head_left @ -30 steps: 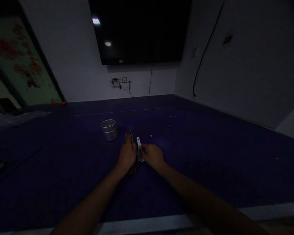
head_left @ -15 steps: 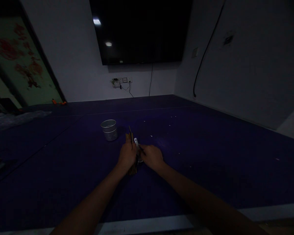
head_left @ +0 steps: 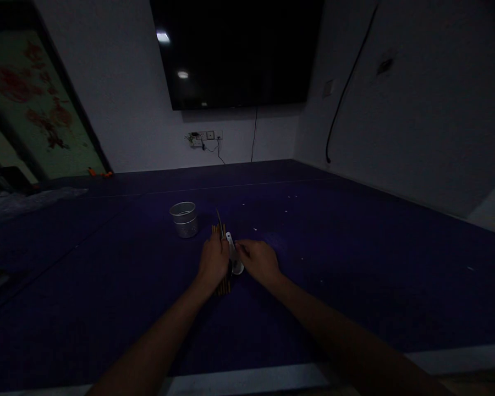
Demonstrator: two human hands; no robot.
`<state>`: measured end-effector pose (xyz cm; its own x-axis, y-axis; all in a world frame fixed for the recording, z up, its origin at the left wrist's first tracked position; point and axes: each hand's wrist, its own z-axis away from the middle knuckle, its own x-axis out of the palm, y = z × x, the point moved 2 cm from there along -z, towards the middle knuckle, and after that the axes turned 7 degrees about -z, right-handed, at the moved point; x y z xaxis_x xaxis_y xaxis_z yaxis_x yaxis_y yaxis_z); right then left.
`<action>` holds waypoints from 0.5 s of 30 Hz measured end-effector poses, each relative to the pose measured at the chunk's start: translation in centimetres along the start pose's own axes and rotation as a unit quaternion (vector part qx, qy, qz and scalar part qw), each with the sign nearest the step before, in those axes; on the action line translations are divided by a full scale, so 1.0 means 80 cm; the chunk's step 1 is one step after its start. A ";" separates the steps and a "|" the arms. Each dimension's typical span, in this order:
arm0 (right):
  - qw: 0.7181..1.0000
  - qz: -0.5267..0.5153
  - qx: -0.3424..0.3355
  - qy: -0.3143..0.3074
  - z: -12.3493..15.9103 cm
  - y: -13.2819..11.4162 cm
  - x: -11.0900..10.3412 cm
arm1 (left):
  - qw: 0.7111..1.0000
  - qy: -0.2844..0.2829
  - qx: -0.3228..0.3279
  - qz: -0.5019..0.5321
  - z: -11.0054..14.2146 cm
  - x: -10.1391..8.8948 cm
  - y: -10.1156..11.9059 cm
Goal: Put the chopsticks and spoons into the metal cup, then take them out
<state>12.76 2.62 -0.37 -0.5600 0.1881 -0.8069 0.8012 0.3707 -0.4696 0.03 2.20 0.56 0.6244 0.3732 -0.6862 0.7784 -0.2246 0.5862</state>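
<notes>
A bundle of wooden chopsticks (head_left: pixel 219 228) lies on the dark blue mat (head_left: pixel 355 286), and my left hand (head_left: pixel 213 259) rests closed on top of it. Right beside it lies a white spoon (head_left: pixel 233 253), bowl end toward me. My right hand (head_left: pixel 259 259) sits just right of the spoon with its fingers curled at the handle. One chopstick sticks out beyond the bundle toward the far wall. In the dim light I cannot make out the fingertips clearly.
A small metal cup (head_left: pixel 184 218) stands upright on the mat, to the left beyond the chopsticks. A dark wall screen (head_left: pixel 235 52) hangs ahead, with sockets and cables (head_left: pixel 204 137) below it. The mat's pale front edge (head_left: pixel 247 377) runs near me.
My right hand has shifted slightly to the right, which uncovers more of the white spoon. My left hand stays on the chopsticks.
</notes>
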 end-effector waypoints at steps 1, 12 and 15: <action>1.000 -0.005 -0.004 0.009 0.001 -0.001 -0.002 | 1.000 0.007 0.011 0.006 0.000 0.000 0.001; 0.993 -0.064 -0.099 0.029 0.013 -0.018 -0.014 | 0.986 -0.022 0.025 0.163 0.003 0.004 0.012; 0.991 -0.076 -0.105 0.019 0.013 -0.019 -0.017 | 0.982 -0.035 0.019 0.185 0.005 0.002 0.016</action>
<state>12.53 0.84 1.08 -0.6819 0.1490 -0.7161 0.6476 0.5780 -0.4964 1.14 1.59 1.02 0.8669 0.1969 -0.4580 0.4984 -0.3663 0.7858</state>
